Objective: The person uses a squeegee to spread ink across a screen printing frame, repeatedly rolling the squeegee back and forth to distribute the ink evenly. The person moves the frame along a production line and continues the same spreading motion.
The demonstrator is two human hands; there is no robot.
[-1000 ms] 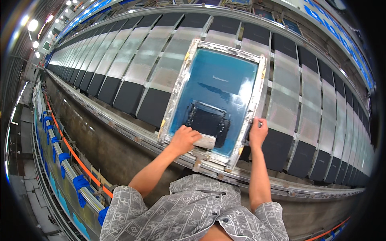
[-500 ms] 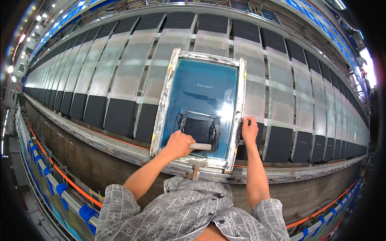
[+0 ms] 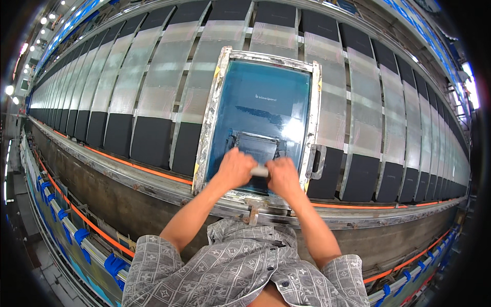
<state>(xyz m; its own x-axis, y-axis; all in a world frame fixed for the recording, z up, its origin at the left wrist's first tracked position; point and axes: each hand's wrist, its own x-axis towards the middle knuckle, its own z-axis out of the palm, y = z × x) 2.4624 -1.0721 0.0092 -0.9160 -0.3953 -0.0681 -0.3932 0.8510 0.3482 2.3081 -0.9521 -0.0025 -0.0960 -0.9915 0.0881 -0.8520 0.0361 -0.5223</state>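
Observation:
A printing screen (image 3: 268,82) with blue mesh, in a worn, ink-stained frame (image 3: 209,115), lies in front of me. Over the near part of the mesh I grip a squeegee with a pale bar handle (image 3: 260,171) in both fists. My left hand (image 3: 236,168) closes round its left end, my right hand (image 3: 283,175) round its right end. Between them a short stretch of the handle shows; the blade below is hidden. Just beyond my hands lies a patch of dark wet ink (image 3: 258,144). A metal side handle (image 3: 318,161) sticks out from the frame's right side, untouched.
Long rows of pale boards carrying dark fabric pieces (image 3: 151,140) run left and right of the screen. A metal rail (image 3: 143,187) with an orange strip passes along their near edge. A bracket (image 3: 251,212) meets the frame at the rail.
My right hand has left the frame's side handle and moved left onto the squeegee. The squeegee now sits slightly farther from me, held by both hands instead of the left alone.

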